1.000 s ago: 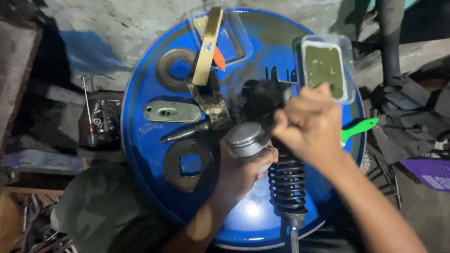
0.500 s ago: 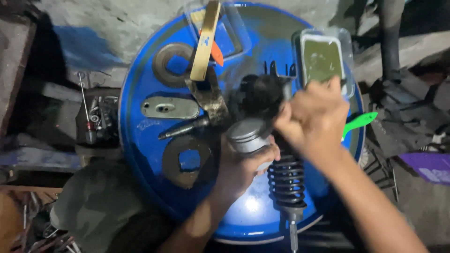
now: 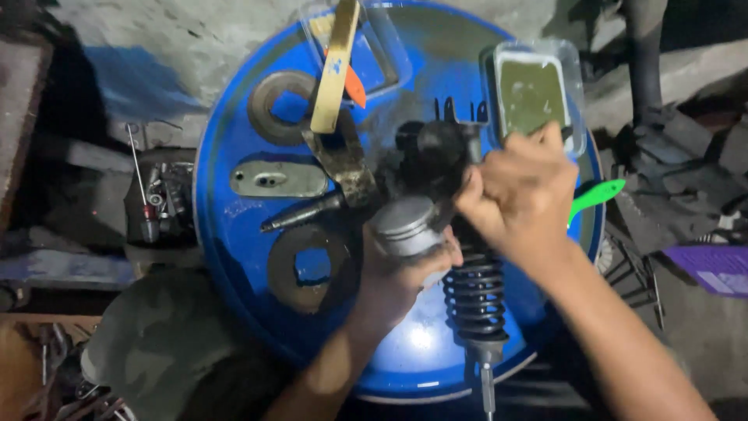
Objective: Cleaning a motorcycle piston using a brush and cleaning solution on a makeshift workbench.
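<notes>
I look down on the blue drum lid [image 3: 234,226]. My left hand [image 3: 399,277] grips a silver metal piston [image 3: 405,224] from below, holding it upright near the lid's middle. My right hand [image 3: 518,191] is closed into a fist just right of the piston, over a dark greasy part [image 3: 436,152]; what its fingers hold is hidden. A black coil spring shock absorber [image 3: 475,300] lies under my right wrist, its rod pointing toward the lid's near edge.
On the lid lie two dark metal rings [image 3: 276,105] [image 3: 308,269], a grey flat plate [image 3: 276,179], a hammer with a wooden handle [image 3: 335,70], a dark punch [image 3: 300,212] and a clear tub of green grease [image 3: 534,93]. A green tool handle [image 3: 596,195] sticks out right. Scrap tools [image 3: 156,203] lie left.
My right fist has shifted slightly up and toward the piston. My left hand keeps the piston in nearly the same place.
</notes>
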